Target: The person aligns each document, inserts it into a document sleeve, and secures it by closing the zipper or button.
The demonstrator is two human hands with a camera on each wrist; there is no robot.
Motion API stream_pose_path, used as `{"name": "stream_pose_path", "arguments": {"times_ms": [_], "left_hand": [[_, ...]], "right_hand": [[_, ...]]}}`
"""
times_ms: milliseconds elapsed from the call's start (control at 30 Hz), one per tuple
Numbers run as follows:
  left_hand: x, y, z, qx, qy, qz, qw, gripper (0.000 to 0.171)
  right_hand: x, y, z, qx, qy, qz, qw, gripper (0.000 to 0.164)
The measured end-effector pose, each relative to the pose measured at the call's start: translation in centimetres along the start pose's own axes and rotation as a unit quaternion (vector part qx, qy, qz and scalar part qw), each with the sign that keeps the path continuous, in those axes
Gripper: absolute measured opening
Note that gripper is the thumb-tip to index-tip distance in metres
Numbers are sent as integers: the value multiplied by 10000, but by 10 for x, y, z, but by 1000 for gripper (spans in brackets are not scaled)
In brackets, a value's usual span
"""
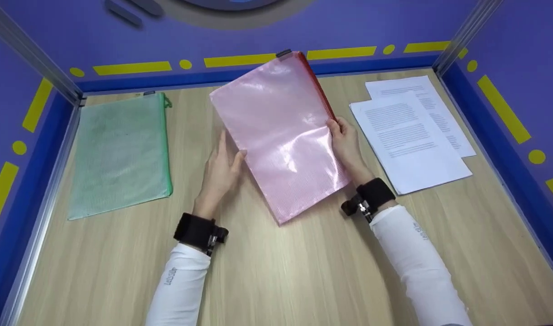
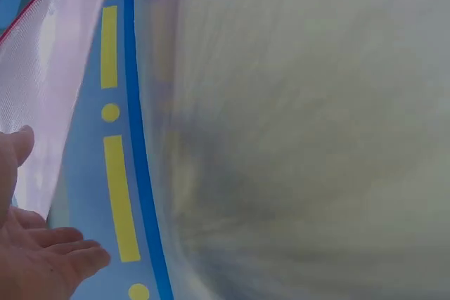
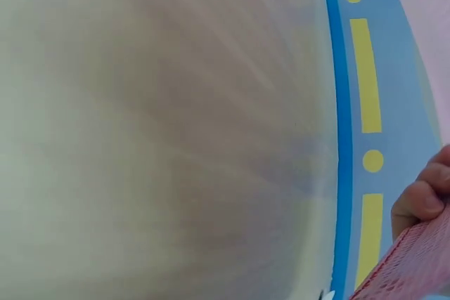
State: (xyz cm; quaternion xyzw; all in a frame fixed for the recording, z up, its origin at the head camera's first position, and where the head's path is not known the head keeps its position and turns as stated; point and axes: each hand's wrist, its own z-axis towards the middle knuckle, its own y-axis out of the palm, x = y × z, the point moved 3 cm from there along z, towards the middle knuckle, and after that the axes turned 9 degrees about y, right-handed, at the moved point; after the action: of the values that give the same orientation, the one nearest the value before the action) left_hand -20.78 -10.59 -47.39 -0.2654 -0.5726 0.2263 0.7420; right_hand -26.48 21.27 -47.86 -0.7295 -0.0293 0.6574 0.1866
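Note:
A pink mesh zipper pouch [image 1: 271, 117] with a red zipper along its right edge is held tilted above the table. My right hand [image 1: 348, 145] grips that zipper edge, thumb on the near face; in the right wrist view, curled fingers [image 3: 422, 201] show at the mesh. At the pouch's left edge is my left hand [image 1: 219, 174], its thumb tip by the edge. The left wrist view shows the left hand's fingers [image 2: 67, 251] stretched out and spread from the thumb, with the pink sheet [image 2: 49, 68] beside them.
A green mesh zipper pouch [image 1: 122, 156] lies flat on the table [image 1: 258, 280] at the left. Two overlapping lots of printed paper [image 1: 412, 145] lie at the right. Blue-purple panels [image 1: 339, 27] with yellow marks wall the table at the back and both sides.

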Motion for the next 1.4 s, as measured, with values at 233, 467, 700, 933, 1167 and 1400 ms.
{"name": "stream_pose_path", "arguments": {"times_ms": [233, 467, 700, 933, 1167, 1400], "left_hand": [[7, 19, 0, -18, -312, -1330, 9906, 50], [17, 25, 5, 417, -393, -1562, 9861, 23], [14, 22, 8, 748, -643, -1253, 9872, 22], [4, 19, 5, 792, -838, -1106, 9872, 22], [-9, 20, 3, 277, -1395, -1271, 9816, 27], [-16, 19, 3, -57, -1435, -872, 9858, 23]], "right_hand": [[-1, 5, -10, 203, 659, 91, 9976, 34], [-1, 15, -17, 11, 1089, 225, 9938, 39], [-3, 19, -23, -978, 1408, 172, 9850, 44], [5, 16, -35, -2201, 1577, -460, 9615, 72], [16, 21, -37, -2292, 1419, -1154, 9560, 57], [14, 23, -33, -1952, 1147, -1889, 9555, 58]]}}
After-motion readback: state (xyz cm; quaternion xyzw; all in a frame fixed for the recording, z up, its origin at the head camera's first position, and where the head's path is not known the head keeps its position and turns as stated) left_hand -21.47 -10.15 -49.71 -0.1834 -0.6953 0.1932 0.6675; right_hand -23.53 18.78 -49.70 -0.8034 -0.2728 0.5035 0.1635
